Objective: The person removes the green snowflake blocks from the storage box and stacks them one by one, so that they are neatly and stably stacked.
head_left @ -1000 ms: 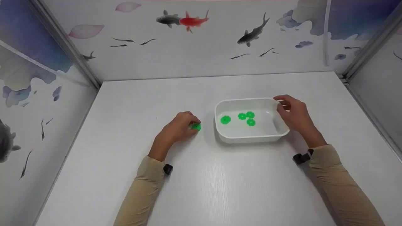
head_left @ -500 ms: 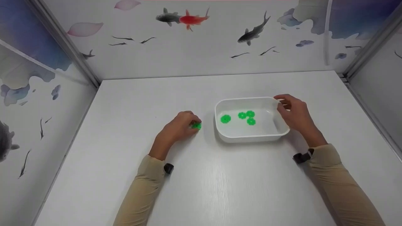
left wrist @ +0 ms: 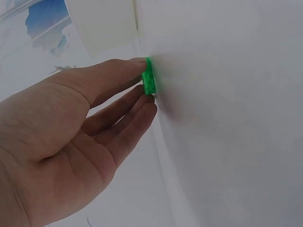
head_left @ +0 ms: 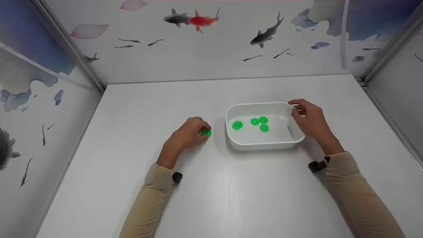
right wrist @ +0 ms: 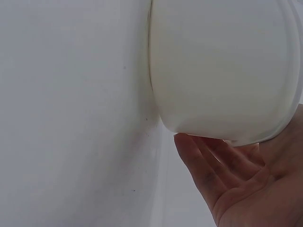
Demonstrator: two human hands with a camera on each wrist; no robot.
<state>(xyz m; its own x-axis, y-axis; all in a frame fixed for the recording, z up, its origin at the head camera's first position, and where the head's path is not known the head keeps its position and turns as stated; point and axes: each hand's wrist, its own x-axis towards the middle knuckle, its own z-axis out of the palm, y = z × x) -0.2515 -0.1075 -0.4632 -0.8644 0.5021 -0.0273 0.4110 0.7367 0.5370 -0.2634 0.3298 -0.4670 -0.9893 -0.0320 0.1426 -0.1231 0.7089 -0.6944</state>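
Between the thumb and fingers of my left hand (head_left: 189, 133) is a green plastic piece (head_left: 207, 133), standing close over the white table. In the left wrist view this piece (left wrist: 148, 76) appears edge-on with a layered edge, partly covered by the fingertips. A white rectangular tub (head_left: 264, 144) stands to its right. My right hand (head_left: 310, 120) grips the tub's right end, thumb and fingers around the far right corner. The right wrist view has the fingers (right wrist: 208, 172) against the tub's outer wall (right wrist: 222, 71).
Inside the tub lie several green flower-shaped pieces, one larger piece (head_left: 237, 125) at the left and a small cluster (head_left: 263, 127) near the middle. White panels with painted fish (head_left: 204, 21) enclose the table (head_left: 211, 198) at the back and sides.
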